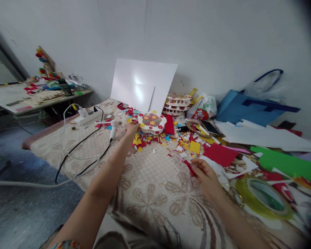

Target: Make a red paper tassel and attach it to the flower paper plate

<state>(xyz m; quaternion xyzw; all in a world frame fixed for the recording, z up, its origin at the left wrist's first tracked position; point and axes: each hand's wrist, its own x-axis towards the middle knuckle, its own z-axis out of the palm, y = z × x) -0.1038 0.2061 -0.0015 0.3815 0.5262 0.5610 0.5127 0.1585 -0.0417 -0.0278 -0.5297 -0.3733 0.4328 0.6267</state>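
My left hand (132,129) reaches forward, its fingers closed at the left edge of a white, scalloped foam piece (152,123) decorated with red and yellow flowers. The fingertips are small and partly hidden there. Closer to me, my right hand (203,173) pinches a small red foam piece (189,167) between thumb and fingers above the patterned cloth (147,204). Left of the decorated piece, a white glue gun (114,130) with a black cord stands on the table. Yellow flower cutouts (137,140) lie just below my left hand.
Foam scraps (181,138) cover the middle and right. A roll of clear tape (264,197) lies near my right forearm. Behind stand a white board (142,83), stacked decorated tiers (176,103) and a blue bag (251,107). Cords run from a power strip (89,117) at left.
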